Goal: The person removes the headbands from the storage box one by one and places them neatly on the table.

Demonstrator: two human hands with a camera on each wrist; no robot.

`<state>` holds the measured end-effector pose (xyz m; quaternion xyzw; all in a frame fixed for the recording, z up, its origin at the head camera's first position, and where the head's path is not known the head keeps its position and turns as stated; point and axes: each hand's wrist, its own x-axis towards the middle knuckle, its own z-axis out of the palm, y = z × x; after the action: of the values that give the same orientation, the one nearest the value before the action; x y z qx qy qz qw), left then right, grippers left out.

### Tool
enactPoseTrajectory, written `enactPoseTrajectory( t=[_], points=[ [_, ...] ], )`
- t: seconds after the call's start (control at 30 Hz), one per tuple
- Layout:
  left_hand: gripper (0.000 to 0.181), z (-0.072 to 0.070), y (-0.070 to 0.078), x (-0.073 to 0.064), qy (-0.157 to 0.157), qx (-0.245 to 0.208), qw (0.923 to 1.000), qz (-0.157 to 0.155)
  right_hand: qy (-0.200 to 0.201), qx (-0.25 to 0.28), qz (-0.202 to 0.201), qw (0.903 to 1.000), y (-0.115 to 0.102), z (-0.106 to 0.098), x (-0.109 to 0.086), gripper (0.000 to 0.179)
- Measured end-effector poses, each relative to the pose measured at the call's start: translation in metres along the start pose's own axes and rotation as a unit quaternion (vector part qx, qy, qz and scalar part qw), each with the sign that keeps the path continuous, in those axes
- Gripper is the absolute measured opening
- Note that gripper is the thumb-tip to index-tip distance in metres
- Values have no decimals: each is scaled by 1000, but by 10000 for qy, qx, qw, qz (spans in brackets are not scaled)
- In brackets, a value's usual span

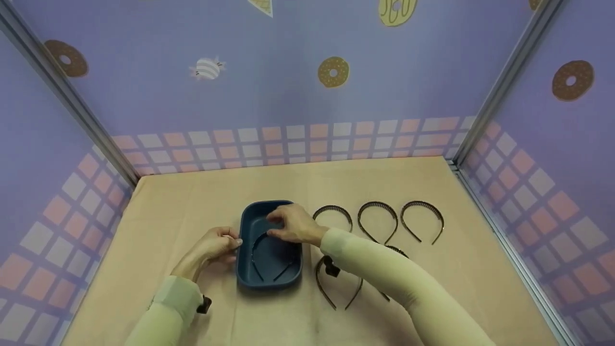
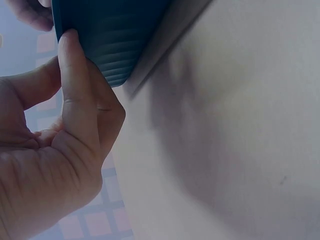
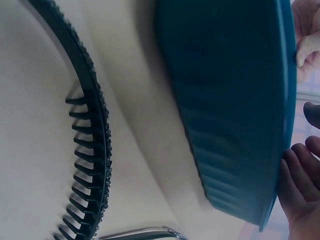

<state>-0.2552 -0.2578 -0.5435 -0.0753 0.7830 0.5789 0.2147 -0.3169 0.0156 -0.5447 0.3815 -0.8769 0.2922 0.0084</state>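
A dark blue rectangular basin stands on the table, with a dark headband lying inside, its ends toward me. At the basin's left side, my left hand holds the rim between thumb and fingers; the left wrist view shows a fingertip against the outer wall. My right hand reaches over the right rim into the basin. Its thumb and fingers are parted, the lower fingertip right at the top of the headband. In the right wrist view, a toothed headband lies on the table beside the basin.
Right of the basin, more dark headbands lie on the cloth-covered table: a row of three with one headband in the middle, and others nearer me, including a headband partly under my right sleeve. Patterned walls enclose the table.
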Motion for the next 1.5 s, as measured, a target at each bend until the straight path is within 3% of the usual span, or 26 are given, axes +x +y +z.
enactPoseTrajectory(
  t=[0.4,0.77,1.5],
  points=[
    [5,-1,1,1,34,42,10000,-64,-306,-152,98,9994,5,6,10,36],
    [5,0,0,2,9,43,10000,-54,-841,-234,414,9953,8,16,25,40],
    [6,-1,1,2,50,155,9998,-80,-1171,-651,1114,9847,3,25,40,15]
  ],
)
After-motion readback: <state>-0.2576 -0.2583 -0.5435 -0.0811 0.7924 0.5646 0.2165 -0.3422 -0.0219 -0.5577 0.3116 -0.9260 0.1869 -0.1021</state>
